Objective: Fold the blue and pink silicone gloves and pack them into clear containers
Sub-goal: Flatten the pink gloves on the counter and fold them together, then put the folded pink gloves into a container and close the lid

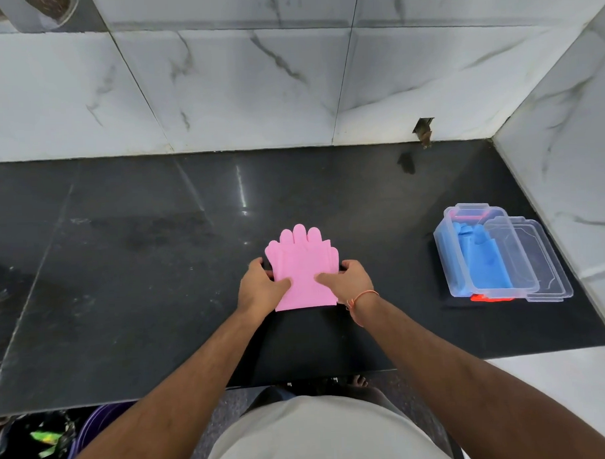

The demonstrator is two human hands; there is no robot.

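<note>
Pink gloves (304,267) lie stacked flat, fingers outstretched.

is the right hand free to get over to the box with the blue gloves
Probably yes: bare counter lies between the right hand and the box, but it must first leave the pink gloves.

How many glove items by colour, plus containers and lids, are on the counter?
Pink gloves: 1 stack, layer count unclear, held flat by left hand and right hand
Blue gloves: 1 bundle, inside the container
Clear container: 1
Clear lids: about 2, overlapped
Total: about 5
</note>
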